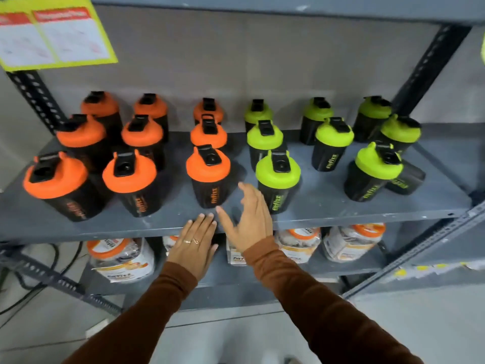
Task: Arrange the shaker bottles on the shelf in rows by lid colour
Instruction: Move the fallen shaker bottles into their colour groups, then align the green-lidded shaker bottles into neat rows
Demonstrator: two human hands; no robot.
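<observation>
Black shaker bottles stand on a grey metal shelf (328, 208). Several with orange lids fill the left half in three columns; the front one of the third column (208, 176) stands nearest my hands. Several with green lids fill the right half; the front-left green-lidded bottle (277, 179) is just right of my right hand. My left hand (195, 244) lies flat, fingertips on the shelf's front edge, holding nothing. My right hand (249, 218) hovers open between the front orange-lidded and green-lidded bottles, touching neither.
At the far right a lidless black cup (405, 181) leans behind the front green-lidded bottle (372, 172). Orange-lidded jars (122, 256) sit on the lower shelf. A yellow notice (55, 32) hangs top left. Slotted uprights frame both sides.
</observation>
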